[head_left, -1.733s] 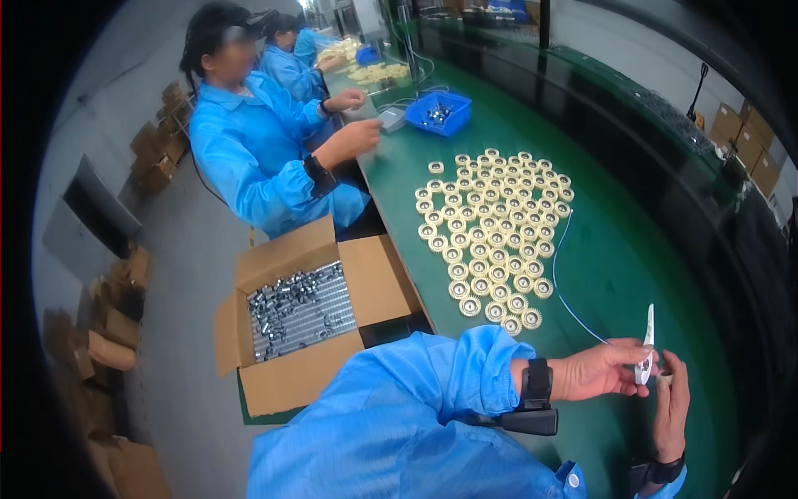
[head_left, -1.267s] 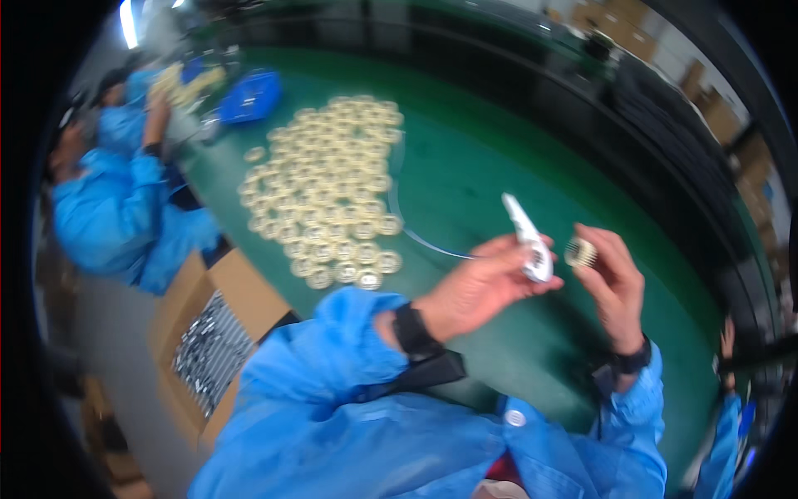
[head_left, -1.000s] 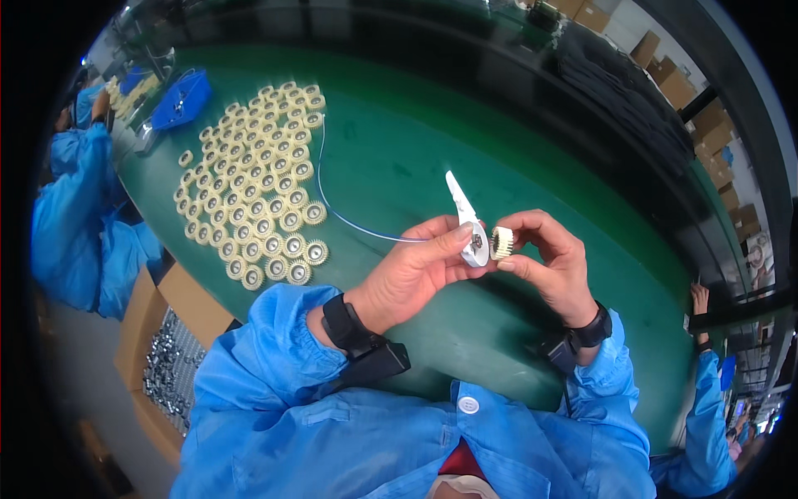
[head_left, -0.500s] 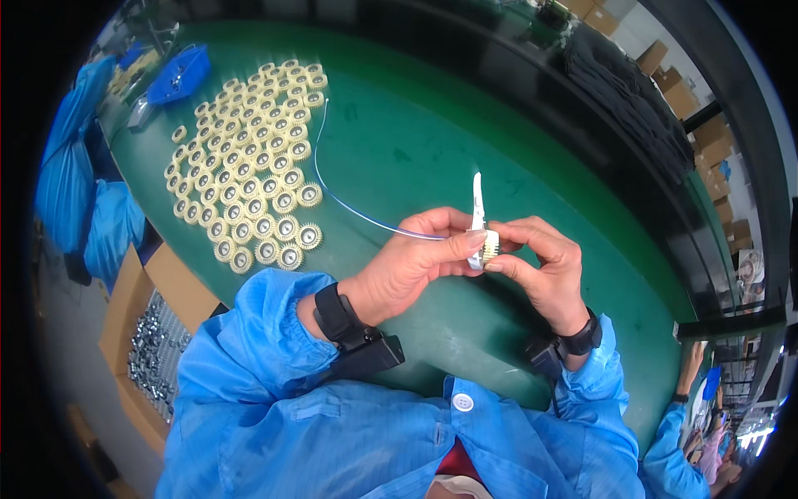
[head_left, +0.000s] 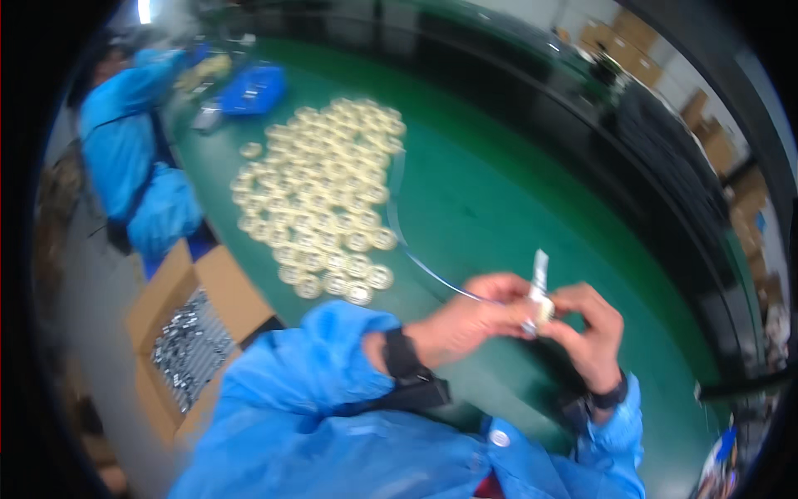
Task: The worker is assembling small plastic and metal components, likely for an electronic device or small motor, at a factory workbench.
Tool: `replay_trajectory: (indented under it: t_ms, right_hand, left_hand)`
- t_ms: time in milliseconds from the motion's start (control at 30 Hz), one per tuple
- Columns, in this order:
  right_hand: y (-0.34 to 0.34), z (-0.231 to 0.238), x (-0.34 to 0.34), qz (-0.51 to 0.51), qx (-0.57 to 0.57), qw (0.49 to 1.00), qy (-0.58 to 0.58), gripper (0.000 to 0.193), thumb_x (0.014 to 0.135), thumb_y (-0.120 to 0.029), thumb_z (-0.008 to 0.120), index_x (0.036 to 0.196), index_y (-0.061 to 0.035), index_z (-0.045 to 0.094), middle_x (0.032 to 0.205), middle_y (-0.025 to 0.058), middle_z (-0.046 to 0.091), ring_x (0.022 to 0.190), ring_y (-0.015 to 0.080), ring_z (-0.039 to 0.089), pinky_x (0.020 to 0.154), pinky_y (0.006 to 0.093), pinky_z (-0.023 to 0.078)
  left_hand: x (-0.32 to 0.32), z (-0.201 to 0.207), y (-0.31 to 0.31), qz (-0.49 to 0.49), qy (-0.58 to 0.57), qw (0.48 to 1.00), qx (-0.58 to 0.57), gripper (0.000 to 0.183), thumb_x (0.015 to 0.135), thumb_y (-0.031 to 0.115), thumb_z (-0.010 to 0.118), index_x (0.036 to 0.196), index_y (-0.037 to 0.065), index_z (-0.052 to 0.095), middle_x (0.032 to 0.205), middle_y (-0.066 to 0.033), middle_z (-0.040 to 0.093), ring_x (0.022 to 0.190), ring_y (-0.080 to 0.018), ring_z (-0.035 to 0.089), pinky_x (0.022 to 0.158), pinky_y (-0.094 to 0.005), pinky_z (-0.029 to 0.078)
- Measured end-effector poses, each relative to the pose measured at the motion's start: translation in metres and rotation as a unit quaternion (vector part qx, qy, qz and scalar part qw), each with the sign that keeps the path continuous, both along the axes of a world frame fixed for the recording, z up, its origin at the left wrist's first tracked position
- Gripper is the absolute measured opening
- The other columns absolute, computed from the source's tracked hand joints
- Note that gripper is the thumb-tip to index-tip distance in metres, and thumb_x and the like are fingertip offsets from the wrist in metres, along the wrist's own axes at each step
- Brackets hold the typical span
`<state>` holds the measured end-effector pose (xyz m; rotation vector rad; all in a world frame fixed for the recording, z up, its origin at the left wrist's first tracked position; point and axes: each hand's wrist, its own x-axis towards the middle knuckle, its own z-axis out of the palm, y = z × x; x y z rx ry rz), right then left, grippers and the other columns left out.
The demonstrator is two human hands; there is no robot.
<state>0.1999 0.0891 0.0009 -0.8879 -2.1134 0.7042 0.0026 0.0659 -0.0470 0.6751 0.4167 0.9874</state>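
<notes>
Over the green table my left hand (head_left: 465,323) and my right hand (head_left: 594,331) meet, both closed, smeared by motion. A narrow white strip (head_left: 540,270) stands up from my left fingers; its exact kind I cannot make out. Between my right thumb and fingers is a cream toothed gear (head_left: 544,312), against the strip's lower part. A thin blue-and-white cord (head_left: 432,277) runs from my left hand up to the gears on the table. To the left of my hands lie several rows of cream gears (head_left: 332,191) with dark centres.
An open cardboard box (head_left: 154,324) of small metal parts stands by the left table edge. Beyond the gears sits a blue tray (head_left: 253,90). A blue-sleeved person (head_left: 125,158) is at the far left. A dark ledge (head_left: 549,108) borders the table's far side.
The whole view has shifted, so table, gears and box appear farther right and lower, and blurred. My hands still hold the strip and gear together.
</notes>
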Motion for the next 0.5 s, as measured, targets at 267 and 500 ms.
replay_trajectory:
  t_ms: [267, 500]
  right_hand:
    - [-0.011, -0.009, -0.001, 0.040, 0.052, 0.998, 0.004, 0.031, 0.069, -0.010, 0.078, 0.095, 0.0006, 0.064, 0.084, 0.0109, 0.063, 0.073, 0.0220, 0.058, 0.065, 0.0314, 0.046]
    - [-0.017, 0.000, -0.018, -0.042, 0.054, 0.997, 0.042, 0.043, 0.079, -0.026, 0.072, 0.108, 0.0020, 0.060, 0.094, 0.0122, 0.061, 0.083, 0.0232, 0.057, 0.072, 0.0319, 0.046]
  left_hand:
    - [0.005, 0.002, -0.003, 0.011, 0.058, 0.995, 0.076, 0.031, 0.086, 0.020, 0.069, 0.109, 0.003, 0.057, 0.096, -0.0020, 0.061, 0.086, -0.0078, 0.058, 0.078, -0.0228, 0.048]
    - [0.012, 0.005, 0.004, 0.017, -0.024, 0.999, 0.024, 0.034, 0.092, 0.024, 0.061, 0.119, 0.009, 0.048, 0.116, -0.0028, 0.057, 0.101, -0.0106, 0.057, 0.091, -0.0268, 0.047]
